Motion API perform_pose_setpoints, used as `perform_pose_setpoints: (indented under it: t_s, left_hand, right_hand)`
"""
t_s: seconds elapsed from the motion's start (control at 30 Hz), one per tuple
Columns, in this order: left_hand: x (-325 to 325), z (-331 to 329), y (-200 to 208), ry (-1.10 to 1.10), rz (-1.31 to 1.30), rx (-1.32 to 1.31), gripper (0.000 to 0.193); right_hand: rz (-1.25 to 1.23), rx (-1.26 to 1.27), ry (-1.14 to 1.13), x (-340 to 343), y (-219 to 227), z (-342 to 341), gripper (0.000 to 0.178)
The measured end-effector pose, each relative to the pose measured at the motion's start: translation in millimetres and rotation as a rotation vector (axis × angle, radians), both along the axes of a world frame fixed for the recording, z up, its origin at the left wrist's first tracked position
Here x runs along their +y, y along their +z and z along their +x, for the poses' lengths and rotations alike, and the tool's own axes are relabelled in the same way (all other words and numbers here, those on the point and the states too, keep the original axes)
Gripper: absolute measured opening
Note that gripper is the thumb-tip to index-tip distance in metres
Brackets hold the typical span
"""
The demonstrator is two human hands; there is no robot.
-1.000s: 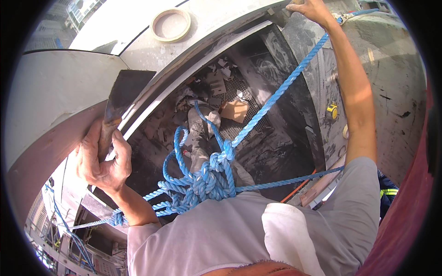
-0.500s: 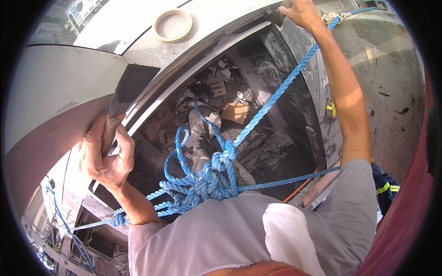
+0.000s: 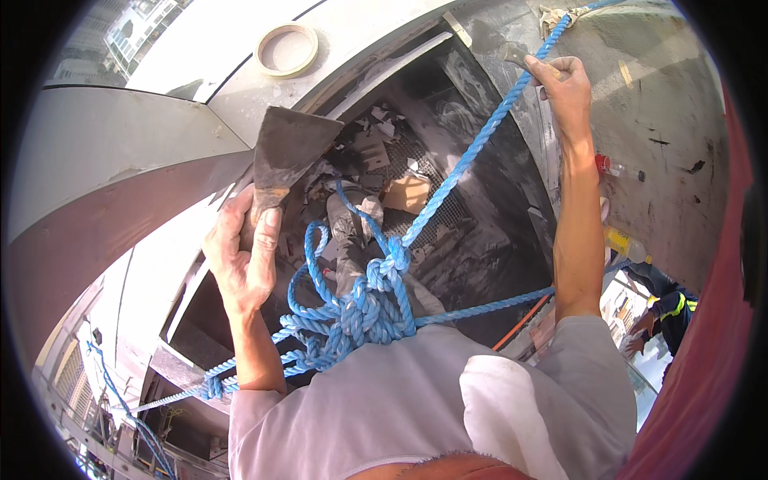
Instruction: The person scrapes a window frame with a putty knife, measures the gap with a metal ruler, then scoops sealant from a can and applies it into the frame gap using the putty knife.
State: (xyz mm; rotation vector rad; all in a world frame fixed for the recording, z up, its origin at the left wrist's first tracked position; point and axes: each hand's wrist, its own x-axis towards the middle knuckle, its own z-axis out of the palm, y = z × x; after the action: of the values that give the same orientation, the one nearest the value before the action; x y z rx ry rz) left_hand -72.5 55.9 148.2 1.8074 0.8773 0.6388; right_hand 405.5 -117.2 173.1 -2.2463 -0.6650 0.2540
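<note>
My left hand (image 3: 244,256) grips the wooden handle of a wide putty knife (image 3: 294,146), its dark, flat blade pointing up beside a pale panel edge. At upper right, my right hand (image 3: 566,96) pinches a smaller putty knife (image 3: 520,56) by its handle, close to a taut blue rope (image 3: 472,156). The rope runs down to a thick knotted bundle (image 3: 360,312) at my waist. My right forearm stretches along the grey wall side.
A tape roll (image 3: 285,74) lies on the pale ledge. Below, debris and a cardboard scrap (image 3: 406,194) lie around my legs on mesh. A red-capped bottle (image 3: 620,169) and a yellow-labelled bottle (image 3: 626,243) stand at right. Another person's sleeve (image 3: 676,316) shows beyond.
My left hand has moved right with the wide putty knife, its blade now turned flatter to view. My right hand has drawn back from the far ledge, bringing the smaller knife nearer the rope.
</note>
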Motion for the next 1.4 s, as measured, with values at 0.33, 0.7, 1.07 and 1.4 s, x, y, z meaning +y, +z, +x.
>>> perform_pose_setpoints:
  t_s: [0.33, 0.7, 1.07, 1.4]
  left_hand:
    - [-17, 87, -73, -0.29, -0.795, 0.084, 0.041]
    - [-24, 78, -68, -0.311, -0.738, -0.083, 0.04]
    - [22, -11, 43, 0.078, 0.348, 0.011, 0.037]
    - [50, -34, 48, 0.088, 0.597, 0.11, 0.041]
  right_hand:
    - [0.242, 0.315, 0.327, -78, -17, -155, 0.036]
    - [-0.005, -0.396, 0.674, -69, -9, -117, 0.054]
    - [0.122, 0.491, 0.004, -59, -37, -19, 0.052]
    - [-0.303, -0.523, 0.576, 4, -61, 12, 0.045]
